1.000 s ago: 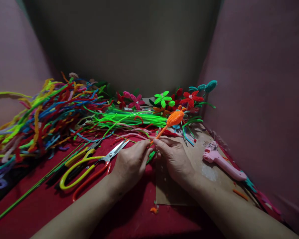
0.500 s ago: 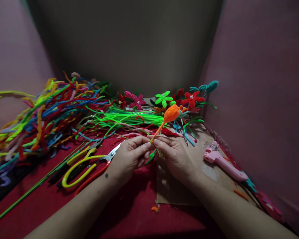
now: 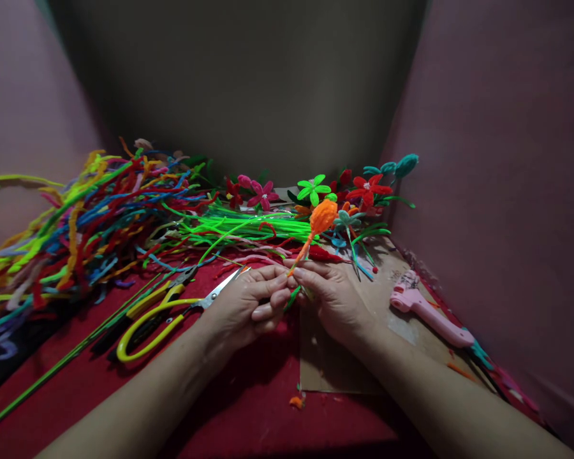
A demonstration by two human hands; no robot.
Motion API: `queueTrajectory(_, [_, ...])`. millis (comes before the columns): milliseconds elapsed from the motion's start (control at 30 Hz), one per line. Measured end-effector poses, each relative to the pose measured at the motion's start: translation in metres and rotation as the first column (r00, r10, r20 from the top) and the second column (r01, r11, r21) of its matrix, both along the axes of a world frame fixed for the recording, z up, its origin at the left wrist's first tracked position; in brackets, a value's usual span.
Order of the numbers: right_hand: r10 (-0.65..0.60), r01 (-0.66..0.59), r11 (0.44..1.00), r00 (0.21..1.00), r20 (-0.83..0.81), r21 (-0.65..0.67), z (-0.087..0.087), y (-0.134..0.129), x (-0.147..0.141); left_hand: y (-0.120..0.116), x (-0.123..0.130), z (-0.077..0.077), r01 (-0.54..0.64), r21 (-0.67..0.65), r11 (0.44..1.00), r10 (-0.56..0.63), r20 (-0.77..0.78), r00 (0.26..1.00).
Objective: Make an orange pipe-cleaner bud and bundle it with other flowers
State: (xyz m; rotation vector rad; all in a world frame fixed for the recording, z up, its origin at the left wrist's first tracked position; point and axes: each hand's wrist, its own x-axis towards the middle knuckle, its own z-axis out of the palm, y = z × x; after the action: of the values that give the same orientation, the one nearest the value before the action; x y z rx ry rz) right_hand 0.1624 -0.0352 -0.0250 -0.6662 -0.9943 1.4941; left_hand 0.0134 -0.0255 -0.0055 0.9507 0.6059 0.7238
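Observation:
An orange fuzzy bud (image 3: 323, 217) stands tilted above my hands on a thin orange stem. My left hand (image 3: 256, 299) pinches the lower part of this stem between thumb and forefinger. Right beside it, my right hand (image 3: 330, 296) closes its thumb and fingers on the same stem. Bits of green show below the fingertips, partly hidden by the hands. Scissors with yellow handles (image 3: 148, 341) lie by my left wrist, their blades partly behind the left hand.
Colourful pipe cleaners (image 3: 95, 217) are heaped at the left, with green stems (image 3: 258, 226) beside them. Fuzzy flowers (image 3: 368, 189) stand at the back. A pink glue gun (image 3: 430, 312) rests on cardboard (image 3: 339, 366) at the right. Pliers (image 3: 157, 299) lie near the scissors.
The orange bud has shifted slightly left and turned a little. My left hand has rolled, and its lower fingers show more. The left forearm now covers the scissors' red handle.

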Motion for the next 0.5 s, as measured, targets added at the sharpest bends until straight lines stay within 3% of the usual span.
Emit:
queueTrajectory(133, [0.001, -0.004, 0.997, 0.999, -0.049, -0.073, 0.0, 0.0, 0.0, 0.0, 0.001, 0.002, 0.02, 0.035, 0.999, -0.017, -0.069, 0.997])
queueTrajectory(200, [-0.013, 0.007, 0.997, 0.998, -0.069, -0.083, 0.0, 0.0, -0.001, -0.002, 0.003, 0.003, -0.028, 0.16, 0.987, 0.058, -0.184, 0.981])
queueTrajectory(267, [-0.053, 0.047, 0.996, 0.995, -0.088, -0.077, 0.0, 0.0, -0.003, -0.006, 0.006, 0.002, -0.092, 0.384, 0.919, 0.227, -0.324, 0.918])
queueTrajectory(333, [-0.097, 0.091, 0.993, 0.99, -0.102, -0.07, 0.0, -0.001, -0.005, -0.009, 0.008, -0.001, -0.088, 0.675, 0.732, 0.465, -0.401, 0.789])
queueTrajectory(400, [-0.126, 0.117, 0.99, 0.986, -0.109, -0.084, -0.001, -0.002, -0.006, -0.01, 0.007, -0.008, 0.044, 0.904, 0.426, 0.679, -0.351, 0.645])
queueTrajectory(467, [-0.137, 0.128, 0.987, 0.986, -0.096, -0.099, -0.002, -0.003, -0.007, -0.009, 0.005, -0.015, 0.223, 0.96, 0.169, 0.803, -0.265, 0.534])
queueTrajectory(500, [-0.145, 0.137, 0.985, 0.986, -0.081, -0.1, -0.002, -0.004, -0.007, -0.008, 0.003, -0.019, 0.3, 0.95, 0.081, 0.837, -0.228, 0.497])
